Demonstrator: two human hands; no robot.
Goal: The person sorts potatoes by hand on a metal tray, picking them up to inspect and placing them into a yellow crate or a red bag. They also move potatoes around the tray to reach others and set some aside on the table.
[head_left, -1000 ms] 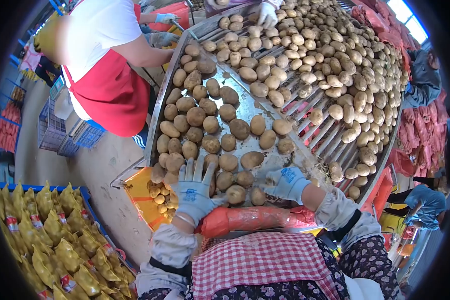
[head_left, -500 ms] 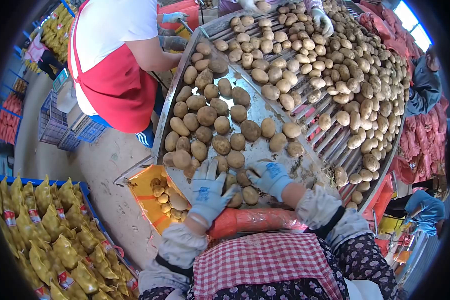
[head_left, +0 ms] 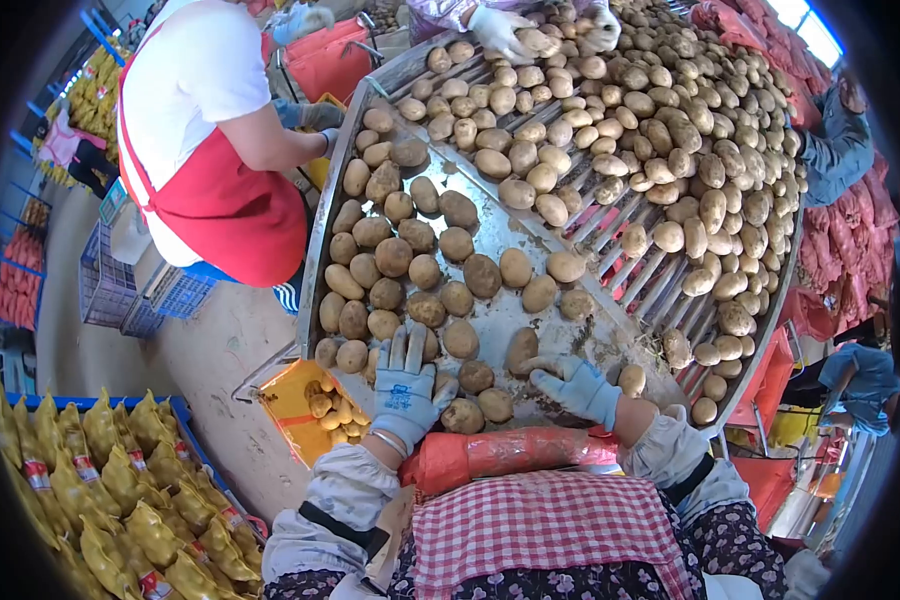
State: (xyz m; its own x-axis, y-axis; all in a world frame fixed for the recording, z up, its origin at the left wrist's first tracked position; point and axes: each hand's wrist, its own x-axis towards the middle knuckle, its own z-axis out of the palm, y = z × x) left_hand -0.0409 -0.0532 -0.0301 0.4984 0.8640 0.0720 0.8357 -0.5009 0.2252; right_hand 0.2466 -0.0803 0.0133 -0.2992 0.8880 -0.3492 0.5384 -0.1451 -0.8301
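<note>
My left hand (head_left: 406, 392), in a pale blue glove, lies flat with fingers stretched forward over potatoes at the near left corner of the metal tray (head_left: 595, 345). Close by its thumb is a potato (head_left: 462, 416) against the near edge. My right hand (head_left: 582, 389), gloved alike, is open with fingers pointing left, the tips at an oblong potato (head_left: 521, 350). Between the hands lie a round potato (head_left: 476, 376) and another potato (head_left: 495, 405). A loose group of potatoes (head_left: 394, 257) covers the tray's left side.
A slatted roller bed (head_left: 625, 235) heaped with potatoes adjoins the tray. Below its left corner hangs a yellow-lined opening (head_left: 295, 410) with potatoes inside. A red padded roll (head_left: 515, 452) edges my side. Co-workers stand around; one in a red apron (head_left: 235, 225) is at left.
My right hand has drawn back to the right, and potatoes between my hands have spread apart. My left hand stays near the corner. Across the bed, a co-worker's gloved hand has moved over the potatoes.
</note>
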